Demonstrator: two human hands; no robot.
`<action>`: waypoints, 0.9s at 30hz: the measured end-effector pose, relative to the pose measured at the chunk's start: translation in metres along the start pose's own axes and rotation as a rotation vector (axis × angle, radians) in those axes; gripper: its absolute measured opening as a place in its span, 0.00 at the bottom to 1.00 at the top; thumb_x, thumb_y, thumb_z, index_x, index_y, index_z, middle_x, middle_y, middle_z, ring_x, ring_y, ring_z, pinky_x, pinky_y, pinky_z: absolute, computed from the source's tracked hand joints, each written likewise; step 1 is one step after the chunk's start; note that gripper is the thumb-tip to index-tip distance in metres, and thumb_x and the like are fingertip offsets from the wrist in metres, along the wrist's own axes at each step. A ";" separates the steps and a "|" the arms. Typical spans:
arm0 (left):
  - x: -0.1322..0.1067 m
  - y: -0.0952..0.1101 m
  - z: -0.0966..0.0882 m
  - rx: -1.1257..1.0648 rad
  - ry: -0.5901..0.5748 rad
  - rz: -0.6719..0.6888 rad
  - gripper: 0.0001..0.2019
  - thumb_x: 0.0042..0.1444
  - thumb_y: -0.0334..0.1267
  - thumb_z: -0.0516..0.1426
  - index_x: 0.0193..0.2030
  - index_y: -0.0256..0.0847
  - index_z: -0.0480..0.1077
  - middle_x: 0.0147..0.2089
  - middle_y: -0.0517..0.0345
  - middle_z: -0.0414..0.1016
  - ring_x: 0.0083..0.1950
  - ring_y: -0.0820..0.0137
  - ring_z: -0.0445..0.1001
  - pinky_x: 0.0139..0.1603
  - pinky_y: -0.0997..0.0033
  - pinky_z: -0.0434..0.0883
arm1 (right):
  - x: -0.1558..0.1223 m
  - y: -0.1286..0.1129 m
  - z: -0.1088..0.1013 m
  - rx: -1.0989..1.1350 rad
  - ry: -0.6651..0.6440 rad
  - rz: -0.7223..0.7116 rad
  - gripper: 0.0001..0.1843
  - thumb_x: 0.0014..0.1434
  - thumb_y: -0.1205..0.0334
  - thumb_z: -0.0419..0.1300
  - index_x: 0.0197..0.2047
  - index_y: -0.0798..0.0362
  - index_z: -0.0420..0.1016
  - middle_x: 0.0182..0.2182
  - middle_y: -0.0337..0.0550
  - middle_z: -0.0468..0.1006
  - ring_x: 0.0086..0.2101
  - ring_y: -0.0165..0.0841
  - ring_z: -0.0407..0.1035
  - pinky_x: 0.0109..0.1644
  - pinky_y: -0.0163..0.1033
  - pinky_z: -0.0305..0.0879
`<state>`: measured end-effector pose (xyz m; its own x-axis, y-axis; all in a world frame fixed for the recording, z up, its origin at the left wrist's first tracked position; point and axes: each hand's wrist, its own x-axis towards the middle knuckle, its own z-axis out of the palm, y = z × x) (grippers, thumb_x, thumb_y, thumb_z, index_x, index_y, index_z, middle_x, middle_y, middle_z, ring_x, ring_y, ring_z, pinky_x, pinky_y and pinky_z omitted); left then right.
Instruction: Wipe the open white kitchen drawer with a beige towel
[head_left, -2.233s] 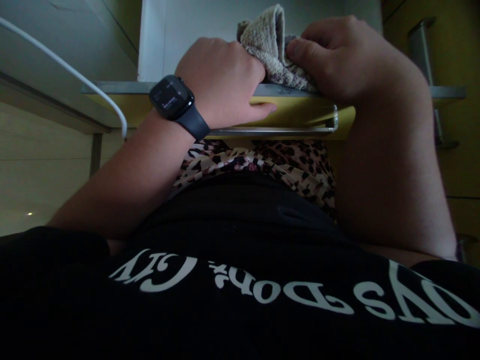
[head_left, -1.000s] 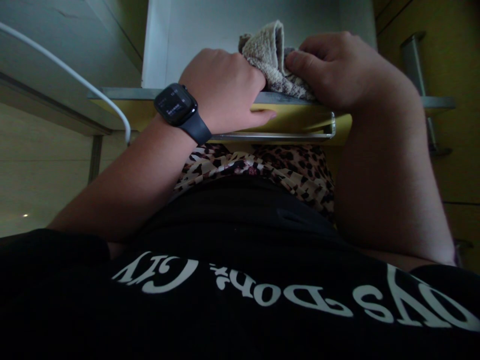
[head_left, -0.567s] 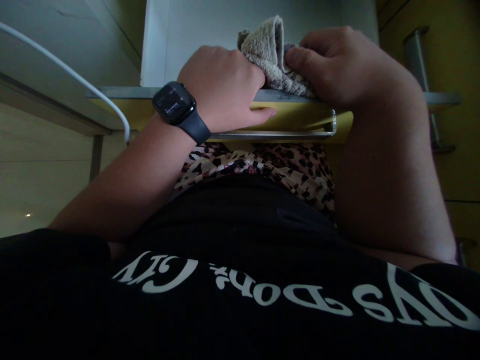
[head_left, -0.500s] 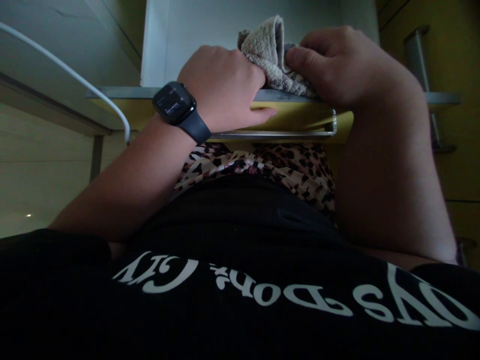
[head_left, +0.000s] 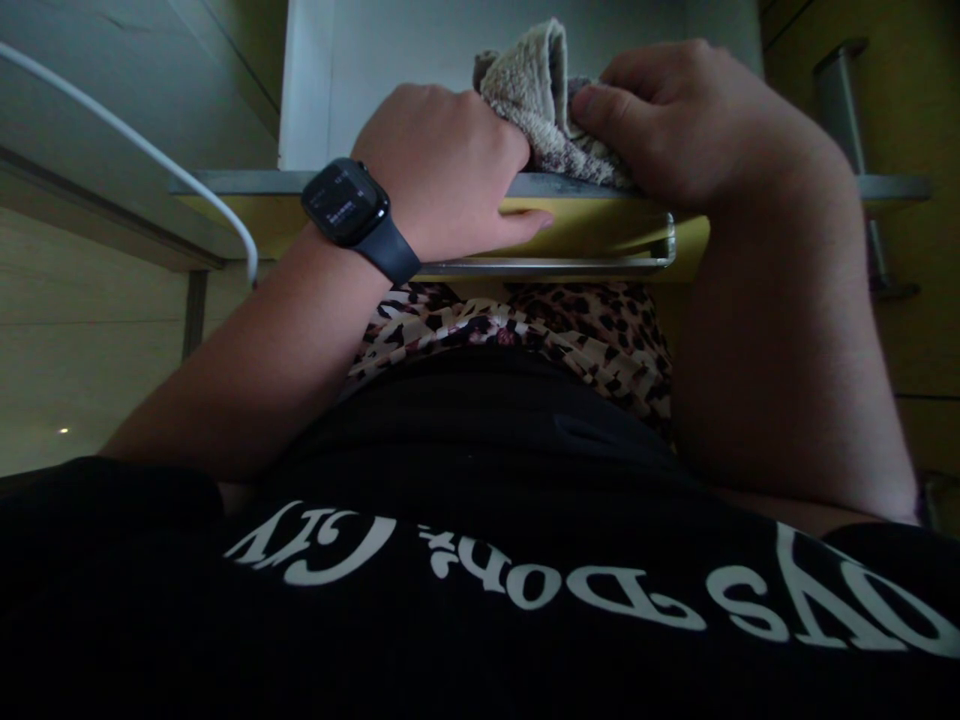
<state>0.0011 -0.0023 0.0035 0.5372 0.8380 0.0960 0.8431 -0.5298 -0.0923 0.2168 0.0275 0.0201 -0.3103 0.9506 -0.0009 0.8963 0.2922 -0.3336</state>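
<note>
A crumpled beige-grey terry cloth (head_left: 529,95) rests on the top edge of an open drawer's yellow front (head_left: 600,225). My right hand (head_left: 667,125) is closed on the cloth's right part, thumb on top, at the drawer's rim. To the left of the cloth, my left hand (head_left: 442,165) hooks over the same rim. Its thumb lies along the outer face of the front, and its other fingers curl inside, out of sight. The knuckles touch the cloth's left side. A black smartwatch (head_left: 345,203) is on the left wrist.
Behind the hands opens the drawer's pale interior (head_left: 405,45). A metal bar handle (head_left: 547,266) runs along its front. A white cable (head_left: 135,135) hangs at left. Yellow cabinet fronts with another handle (head_left: 840,100) stand at right. My body is close to the drawer.
</note>
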 end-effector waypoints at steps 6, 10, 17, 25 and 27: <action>-0.001 0.001 0.000 -0.001 -0.006 -0.011 0.37 0.66 0.66 0.50 0.55 0.31 0.81 0.51 0.34 0.82 0.59 0.38 0.80 0.56 0.40 0.75 | 0.000 -0.001 0.000 -0.005 -0.002 0.007 0.23 0.70 0.42 0.52 0.37 0.53 0.74 0.27 0.39 0.63 0.29 0.29 0.52 0.39 0.39 0.48; 0.000 0.001 0.000 0.004 -0.016 -0.028 0.37 0.66 0.67 0.50 0.56 0.33 0.80 0.52 0.37 0.82 0.60 0.41 0.80 0.57 0.44 0.75 | 0.000 -0.002 0.001 -0.008 -0.001 0.017 0.25 0.71 0.42 0.52 0.42 0.54 0.79 0.27 0.39 0.66 0.29 0.29 0.53 0.40 0.39 0.51; -0.001 0.001 -0.001 0.018 -0.023 -0.040 0.38 0.65 0.68 0.49 0.56 0.34 0.81 0.51 0.38 0.82 0.60 0.43 0.81 0.57 0.47 0.75 | 0.001 0.001 0.000 0.000 0.007 0.006 0.22 0.70 0.43 0.53 0.35 0.53 0.70 0.26 0.38 0.62 0.28 0.29 0.53 0.38 0.40 0.47; -0.001 0.000 0.000 0.015 0.005 -0.005 0.38 0.66 0.66 0.49 0.54 0.31 0.81 0.48 0.33 0.82 0.56 0.37 0.81 0.52 0.42 0.76 | 0.000 -0.001 -0.001 0.008 -0.003 -0.001 0.22 0.69 0.43 0.52 0.31 0.50 0.62 0.26 0.39 0.61 0.29 0.32 0.53 0.39 0.42 0.49; -0.001 0.000 0.000 0.014 0.012 0.001 0.37 0.66 0.66 0.49 0.54 0.31 0.81 0.48 0.33 0.82 0.56 0.37 0.81 0.52 0.42 0.76 | 0.000 -0.002 0.000 0.014 -0.002 0.003 0.22 0.69 0.42 0.52 0.30 0.48 0.62 0.26 0.40 0.61 0.29 0.33 0.53 0.39 0.44 0.49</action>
<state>0.0008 -0.0030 0.0033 0.5381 0.8360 0.1075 0.8423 -0.5284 -0.1063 0.2154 0.0269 0.0209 -0.3082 0.9513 -0.0039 0.8928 0.2878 -0.3465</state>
